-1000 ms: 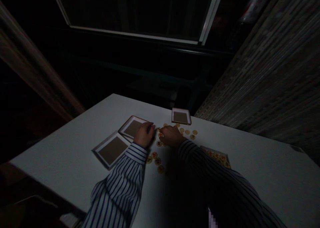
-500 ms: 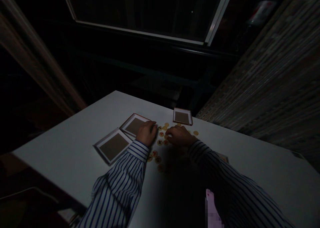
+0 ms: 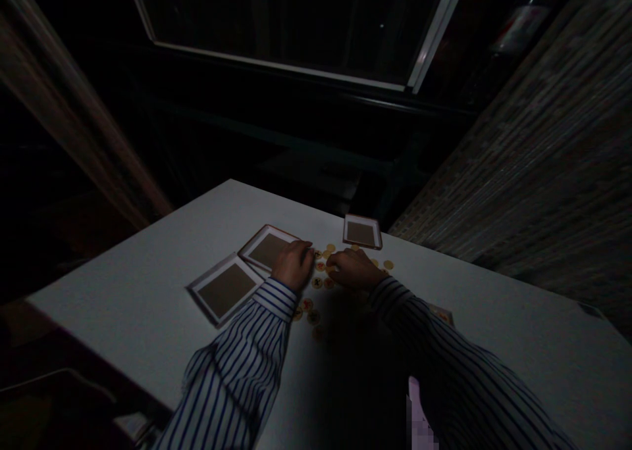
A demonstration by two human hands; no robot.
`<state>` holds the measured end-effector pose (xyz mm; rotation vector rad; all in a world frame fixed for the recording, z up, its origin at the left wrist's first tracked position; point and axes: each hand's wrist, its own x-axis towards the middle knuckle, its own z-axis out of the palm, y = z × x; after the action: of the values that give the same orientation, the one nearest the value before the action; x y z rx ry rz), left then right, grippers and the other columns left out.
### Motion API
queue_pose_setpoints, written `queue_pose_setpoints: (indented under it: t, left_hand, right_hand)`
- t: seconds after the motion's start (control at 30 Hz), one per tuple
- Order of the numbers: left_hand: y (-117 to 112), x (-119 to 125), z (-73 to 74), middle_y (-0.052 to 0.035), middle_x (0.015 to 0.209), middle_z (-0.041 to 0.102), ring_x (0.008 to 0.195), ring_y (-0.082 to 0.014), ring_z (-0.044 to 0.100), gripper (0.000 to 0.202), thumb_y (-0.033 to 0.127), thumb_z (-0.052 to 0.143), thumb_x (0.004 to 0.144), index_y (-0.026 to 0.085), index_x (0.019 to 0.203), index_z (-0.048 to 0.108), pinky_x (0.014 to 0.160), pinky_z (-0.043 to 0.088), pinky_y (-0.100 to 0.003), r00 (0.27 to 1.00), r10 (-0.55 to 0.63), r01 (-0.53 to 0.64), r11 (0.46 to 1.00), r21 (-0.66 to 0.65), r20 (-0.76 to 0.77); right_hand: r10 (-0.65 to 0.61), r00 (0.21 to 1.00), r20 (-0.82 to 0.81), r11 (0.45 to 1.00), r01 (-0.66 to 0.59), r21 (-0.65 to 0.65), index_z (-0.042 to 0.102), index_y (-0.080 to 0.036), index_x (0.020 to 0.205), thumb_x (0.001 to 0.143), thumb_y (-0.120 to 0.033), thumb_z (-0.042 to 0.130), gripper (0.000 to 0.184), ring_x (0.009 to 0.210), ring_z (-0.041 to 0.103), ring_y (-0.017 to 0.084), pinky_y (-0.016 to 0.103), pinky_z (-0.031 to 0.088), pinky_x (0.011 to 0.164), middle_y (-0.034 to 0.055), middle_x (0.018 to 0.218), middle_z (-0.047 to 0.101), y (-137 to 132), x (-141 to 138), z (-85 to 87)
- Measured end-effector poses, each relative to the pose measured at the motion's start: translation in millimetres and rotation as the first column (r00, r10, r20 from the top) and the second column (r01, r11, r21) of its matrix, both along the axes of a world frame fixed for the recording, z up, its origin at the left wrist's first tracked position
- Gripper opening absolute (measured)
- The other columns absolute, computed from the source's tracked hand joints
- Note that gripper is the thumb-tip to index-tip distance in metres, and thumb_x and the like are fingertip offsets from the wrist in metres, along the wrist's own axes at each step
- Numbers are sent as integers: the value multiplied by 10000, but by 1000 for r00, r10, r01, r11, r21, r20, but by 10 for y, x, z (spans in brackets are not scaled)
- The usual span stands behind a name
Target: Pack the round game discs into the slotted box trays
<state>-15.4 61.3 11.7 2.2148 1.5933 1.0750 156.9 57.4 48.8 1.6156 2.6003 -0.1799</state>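
Round wooden xiangqi pieces (image 3: 316, 283), some with red and some with black characters, lie scattered on the white table (image 3: 148, 272). My left hand (image 3: 293, 266) rests with fingers stretched and thumb apart, beside the pieces and over the right edge of an open shallow box (image 3: 267, 251). Across the scatter, my right hand (image 3: 356, 269) has curled fingers, with a piece at its fingertips. The palm hides part of what it holds. Plain-faced pieces (image 3: 388, 265) lie beyond the right hand.
Another shallow box (image 3: 226, 290) lies left of my left forearm, and a third box (image 3: 362, 231) near the far table edge. A partly covered box (image 3: 443, 316) sits by my right sleeve. A pink object (image 3: 419, 414) lies at the near edge. A beaded curtain (image 3: 543, 141) hangs at right.
Both hands stay in nearly the same place; the right fingers shift slightly over the pieces. The whole view has moved a little.
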Motion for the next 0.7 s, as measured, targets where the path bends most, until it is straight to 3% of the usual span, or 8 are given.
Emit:
queue_pose_setpoints:
  t: [0.2, 0.33, 0.5, 0.6, 0.7]
  left_hand:
    - [-7, 9, 5, -88, 991, 649, 960, -204, 583, 291, 293, 422, 842, 148, 1002, 617, 884, 451, -337, 1000, -1, 1, 1000, 12, -1]
    - [-13, 16, 11, -92, 1005, 644, 965, -207, 582, 289, 278, 426, 838, 149, 1018, 612, 884, 452, -346, 1000, -15, 15, 1000, 9, 10]
    - [-24, 35, 8, -83, 1009, 638, 960, -194, 578, 276, 258, 455, 821, 155, 1035, 596, 888, 450, -343, 993, -111, 110, 994, 22, 32]
    - [-34, 48, 6, -80, 1021, 632, 959, -190, 577, 284, 251, 488, 801, 162, 1054, 582, 894, 446, -345, 983, -179, 178, 984, 31, 34]
    - [-52, 60, 15, -76, 1037, 628, 982, -193, 570, 306, 267, 522, 785, 168, 1070, 572, 912, 434, -347, 976, -213, 212, 976, 42, 34]
  right_hand:
    - [-15, 999, -35, 999, 16, 30, 634, -218, 961, 788, -333, 470, 265, 963, 556, 237, 358, 325, 832, 82, 961, 659, 23, 10, -38]
    - [-73, 959, -274, 997, 75, -3, 659, -192, 898, 774, -318, 496, 240, 827, 594, 190, 289, 387, 733, 60, 868, 675, 69, 77, -52]
    - [-247, 697, -673, 960, 85, -265, 665, -128, 877, 742, -344, 549, 280, 716, 597, 149, 239, 434, 636, 42, 799, 675, 132, 158, -49]
    - [-346, 550, -760, 926, 71, -370, 661, -114, 872, 712, -351, 585, 296, 720, 591, 145, 250, 444, 656, 40, 798, 670, 126, 163, -18]
    - [-424, 454, -783, 890, 47, -454, 658, -118, 876, 700, -351, 602, 297, 690, 578, 130, 251, 442, 644, 34, 787, 661, 92, 153, 27]
